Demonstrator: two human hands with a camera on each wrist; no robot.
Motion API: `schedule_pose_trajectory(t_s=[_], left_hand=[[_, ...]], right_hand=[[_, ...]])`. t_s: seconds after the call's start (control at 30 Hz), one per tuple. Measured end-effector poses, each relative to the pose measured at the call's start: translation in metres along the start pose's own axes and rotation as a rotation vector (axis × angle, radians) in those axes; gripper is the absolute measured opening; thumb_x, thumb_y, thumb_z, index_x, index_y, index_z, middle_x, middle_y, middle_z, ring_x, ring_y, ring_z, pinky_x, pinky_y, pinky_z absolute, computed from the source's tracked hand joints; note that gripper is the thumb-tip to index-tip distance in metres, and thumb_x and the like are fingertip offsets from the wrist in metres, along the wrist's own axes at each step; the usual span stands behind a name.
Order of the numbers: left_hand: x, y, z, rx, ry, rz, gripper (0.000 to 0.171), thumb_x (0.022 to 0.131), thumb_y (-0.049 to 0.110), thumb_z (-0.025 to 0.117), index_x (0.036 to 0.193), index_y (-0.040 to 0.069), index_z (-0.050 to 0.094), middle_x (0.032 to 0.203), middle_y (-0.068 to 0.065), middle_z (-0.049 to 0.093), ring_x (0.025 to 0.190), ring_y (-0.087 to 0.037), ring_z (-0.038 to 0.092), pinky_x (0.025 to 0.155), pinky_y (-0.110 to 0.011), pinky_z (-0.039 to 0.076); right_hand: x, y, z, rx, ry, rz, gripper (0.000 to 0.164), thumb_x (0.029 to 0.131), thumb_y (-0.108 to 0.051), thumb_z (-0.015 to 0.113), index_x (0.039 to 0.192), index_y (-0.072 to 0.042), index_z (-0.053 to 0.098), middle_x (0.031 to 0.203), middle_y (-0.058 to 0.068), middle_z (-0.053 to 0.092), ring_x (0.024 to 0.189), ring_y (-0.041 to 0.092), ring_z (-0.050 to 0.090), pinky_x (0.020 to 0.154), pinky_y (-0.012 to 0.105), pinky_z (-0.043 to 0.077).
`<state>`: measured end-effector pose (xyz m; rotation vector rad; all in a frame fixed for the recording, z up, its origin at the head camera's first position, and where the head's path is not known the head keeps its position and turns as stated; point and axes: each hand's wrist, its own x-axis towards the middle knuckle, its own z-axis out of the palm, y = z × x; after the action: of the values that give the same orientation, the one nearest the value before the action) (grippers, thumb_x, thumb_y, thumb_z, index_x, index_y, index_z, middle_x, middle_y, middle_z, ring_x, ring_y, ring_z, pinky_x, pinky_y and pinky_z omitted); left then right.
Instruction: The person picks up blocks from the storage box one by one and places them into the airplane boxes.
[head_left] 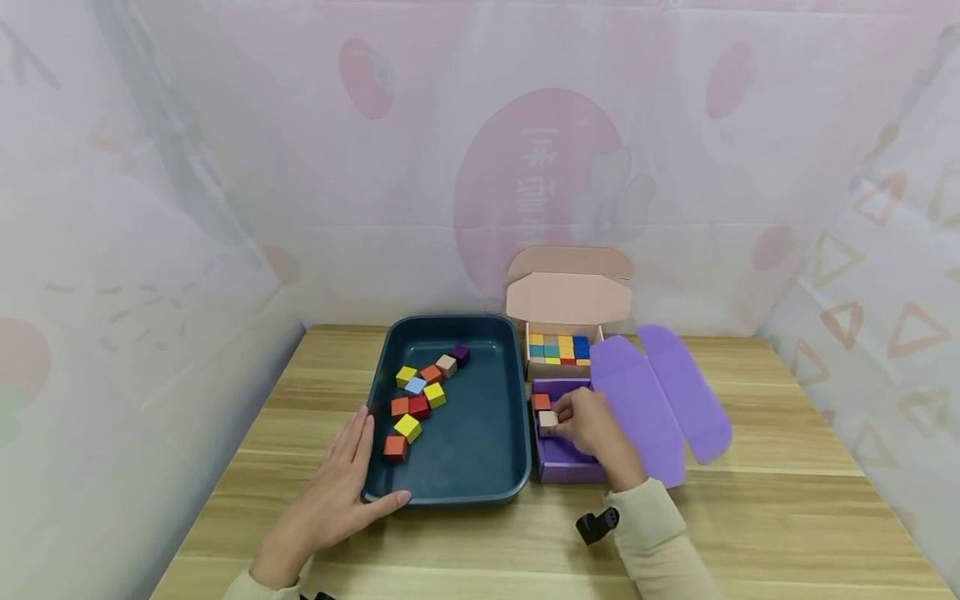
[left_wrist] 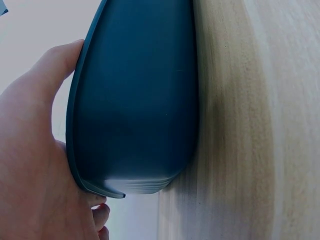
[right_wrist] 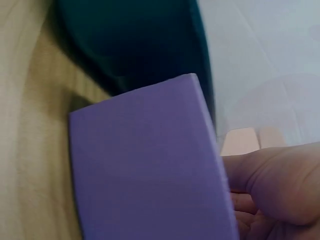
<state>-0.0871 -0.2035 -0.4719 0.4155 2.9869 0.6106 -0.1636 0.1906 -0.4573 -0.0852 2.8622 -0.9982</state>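
In the head view my right hand (head_left: 588, 423) reaches into the open purple box (head_left: 572, 473) and pinches a pale wooden cube (head_left: 548, 419) near its left wall. An orange cube (head_left: 541, 402) sits just behind that one in the box. My left hand (head_left: 333, 492) rests with straight fingers along the near-left corner of the dark teal tray (head_left: 472, 467), thumb on the front rim. Several cubes in yellow, orange, red, light blue, pale wood and purple lie in the tray, among them a yellow cube (head_left: 408, 427). The right wrist view hides the fingertips behind the box wall (right_wrist: 150, 165).
Behind the purple box stands an open tan cardboard box (head_left: 564, 371) filled with several coloured cubes, its lid raised. The purple lid (head_left: 645, 400) spreads out to the right over the wooden table (head_left: 795, 467). Printed cloth (head_left: 420, 167) hangs at the back and sides.
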Motion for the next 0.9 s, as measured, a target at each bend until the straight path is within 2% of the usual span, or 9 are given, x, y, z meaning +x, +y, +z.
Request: schedule_pose_trajectory(t_s=[0.57,0.73,0.9], left_hand=[[0.0,0.0,0.001,-0.012,-0.004,0.006,0.123,0.089,0.077,0.064,0.17,0.003,0.007,0.18,-0.016,0.0,0.164,-0.042,0.01,0.129,-0.07,0.017],[-0.001,0.0,0.001,-0.015,-0.001,0.006,0.124,0.088,0.076,0.065,0.17,0.004,0.007,0.18,-0.015,-0.001,0.164,-0.042,0.01,0.129,-0.07,0.018],[-0.002,-0.001,0.003,-0.01,0.006,0.009,0.124,0.088,0.077,0.065,0.17,0.005,0.006,0.18,-0.014,-0.001,0.165,-0.041,0.01,0.129,-0.069,0.019]], right_hand=[[0.005,0.006,0.016,0.028,0.087,-0.004,0.027,0.081,-0.001,0.087,0.106,0.007,0.079,0.094,0.013,0.082,0.088,0.02,0.077,0.083,0.04,0.065],[0.006,0.003,0.017,0.051,0.095,0.016,0.028,0.082,-0.003,0.088,0.107,0.007,0.08,0.096,0.014,0.082,0.088,0.021,0.077,0.084,0.042,0.065],[0.004,0.0,0.013,0.022,0.096,0.012,0.029,0.081,-0.005,0.089,0.107,0.006,0.08,0.097,0.015,0.082,0.092,0.025,0.077,0.085,0.044,0.065]])
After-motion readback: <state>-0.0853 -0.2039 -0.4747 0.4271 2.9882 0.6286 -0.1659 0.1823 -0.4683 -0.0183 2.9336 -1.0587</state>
